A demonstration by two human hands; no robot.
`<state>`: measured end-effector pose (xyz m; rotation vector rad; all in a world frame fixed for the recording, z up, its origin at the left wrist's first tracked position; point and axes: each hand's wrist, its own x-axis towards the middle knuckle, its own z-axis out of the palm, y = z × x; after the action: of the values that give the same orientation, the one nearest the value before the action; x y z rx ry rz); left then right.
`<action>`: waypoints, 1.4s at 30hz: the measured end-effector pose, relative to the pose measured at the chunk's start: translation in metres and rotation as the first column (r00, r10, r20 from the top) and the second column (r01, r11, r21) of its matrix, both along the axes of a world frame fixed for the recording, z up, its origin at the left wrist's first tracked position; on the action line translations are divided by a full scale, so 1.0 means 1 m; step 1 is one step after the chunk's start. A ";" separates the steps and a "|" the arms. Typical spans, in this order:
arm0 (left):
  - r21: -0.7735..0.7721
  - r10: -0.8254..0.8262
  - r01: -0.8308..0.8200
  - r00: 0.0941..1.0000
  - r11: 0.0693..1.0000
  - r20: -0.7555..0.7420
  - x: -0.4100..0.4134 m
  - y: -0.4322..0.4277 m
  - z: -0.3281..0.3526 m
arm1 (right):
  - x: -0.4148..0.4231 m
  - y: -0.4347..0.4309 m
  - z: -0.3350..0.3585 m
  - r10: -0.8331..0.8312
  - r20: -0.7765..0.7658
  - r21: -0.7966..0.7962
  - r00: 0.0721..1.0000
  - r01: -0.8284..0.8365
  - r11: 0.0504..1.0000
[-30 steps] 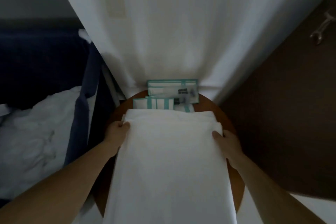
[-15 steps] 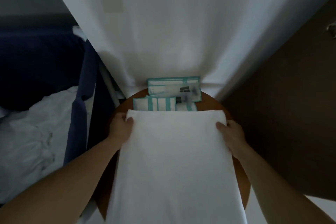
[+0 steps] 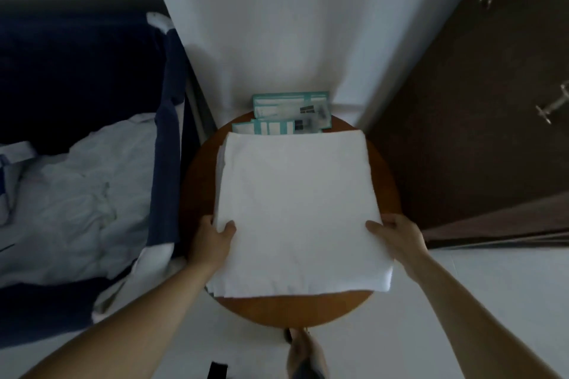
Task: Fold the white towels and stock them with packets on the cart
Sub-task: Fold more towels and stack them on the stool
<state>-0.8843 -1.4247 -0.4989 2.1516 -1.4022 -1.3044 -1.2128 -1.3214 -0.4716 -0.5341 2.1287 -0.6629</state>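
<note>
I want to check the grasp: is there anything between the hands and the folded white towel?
Nothing visible. The left hand and the right hand grip the side edges of the folded white towel on the round wooden table; the packets lie at its far edge, away from both hands.

A folded white towel (image 3: 297, 212) lies on a round brown table (image 3: 386, 181). The left hand (image 3: 212, 240) and right hand (image 3: 397, 235) grip its near side edges, thumbs on top. Teal-edged packets (image 3: 291, 114) lie just behind it, against a white wall (image 3: 295, 24).
</note>
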 end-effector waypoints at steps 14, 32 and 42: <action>-0.043 -0.097 0.100 0.992 0.994 0.079 0.038 0.059 -0.002 | 0.038 0.068 0.016 0.023 -0.061 -0.197 0.998 -0.035 0.980; 0.153 0.034 -0.044 0.997 0.987 0.070 0.018 0.049 0.002 | 0.017 0.050 -0.018 0.037 -0.109 0.187 0.993 -0.016 0.982; 0.262 0.007 -0.024 0.998 0.965 0.066 0.021 0.039 0.006 | 0.012 0.025 -0.013 -0.153 0.306 0.135 0.940 0.116 0.984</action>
<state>-0.8630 -1.3853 -0.4932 2.3875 -1.2950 -1.5028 -1.2006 -1.2968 -0.4848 -0.2029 1.8962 -0.6483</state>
